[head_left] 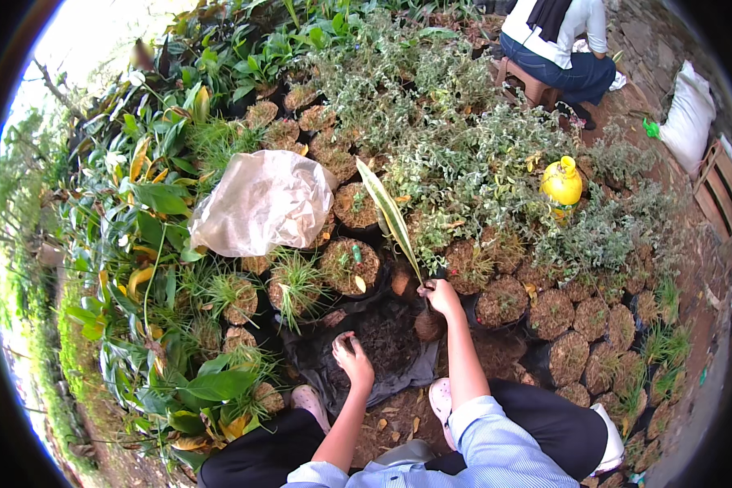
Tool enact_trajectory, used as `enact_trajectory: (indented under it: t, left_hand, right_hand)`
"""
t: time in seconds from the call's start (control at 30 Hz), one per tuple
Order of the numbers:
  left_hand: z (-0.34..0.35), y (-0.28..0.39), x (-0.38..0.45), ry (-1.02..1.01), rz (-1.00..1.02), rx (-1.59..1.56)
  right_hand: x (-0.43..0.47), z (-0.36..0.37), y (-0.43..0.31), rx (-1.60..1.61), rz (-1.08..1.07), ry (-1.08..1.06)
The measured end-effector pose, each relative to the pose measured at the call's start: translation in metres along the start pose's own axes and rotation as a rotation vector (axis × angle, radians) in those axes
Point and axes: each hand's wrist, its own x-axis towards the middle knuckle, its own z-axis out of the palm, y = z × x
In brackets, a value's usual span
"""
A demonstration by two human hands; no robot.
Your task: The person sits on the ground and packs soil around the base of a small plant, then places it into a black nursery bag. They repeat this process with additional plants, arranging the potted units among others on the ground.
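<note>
A snake plant (pixel 391 213) with long, yellow-edged leaves stands upright in my right hand (pixel 441 297), which grips it at the base of the leaves. Just below that hand is its brown, rounded root ball (pixel 428 326). My left hand (pixel 352 360) is over the left part of a dark plastic sheet (pixel 424 365), fingers apart and slightly curled, with nothing in it. Dark loose soil (pixel 387 335) lies heaped on the sheet between my hands. Beyond it is a potted seedling (pixel 349 266) with a small green object on its soil.
A whitish plastic bag (pixel 265 204) lies over pots at centre left. Leafy plants (pixel 165 201) crowd the left side; soil-filled pots (pixel 552 314) fill the right. A yellow plastic container (pixel 562 183) stands among grey-green plants. A person (pixel 552 49) sits on a brown stool (pixel 527 82) at the upper right.
</note>
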Motion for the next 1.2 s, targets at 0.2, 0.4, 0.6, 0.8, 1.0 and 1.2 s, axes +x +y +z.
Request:
enact_trajectory:
  t: [0.2,0.4,0.6,0.8,1.0,1.2]
  left_hand:
    - [-0.007,-0.012,-0.016,-0.139,0.033,-0.17]
    - [-0.013,0.018,-0.022,-0.49,0.111,-0.416]
    - [-0.029,0.082,-0.005,-0.886,0.211,-0.672]
    - [-0.039,0.111,0.006,-1.089,-0.216,-0.905]
    - [-0.07,0.128,0.021,-1.459,-0.488,-1.109]
    - [-0.081,0.122,-0.003,-1.495,-0.657,-1.341]
  right_hand:
    - [-0.065,-0.036,-0.018,-0.028,-0.067,-0.073]
    - [-0.102,-0.073,-0.07,0.452,-0.142,-0.074]
    - [-0.148,-0.109,-0.161,0.635,-0.384,-0.057]
    - [-0.186,-0.117,-0.227,0.54,-0.376,0.062]
    - [-0.198,-0.127,-0.245,0.768,-0.329,-0.124]
    - [-0.19,-0.111,-0.237,0.712,-0.299,-0.195]
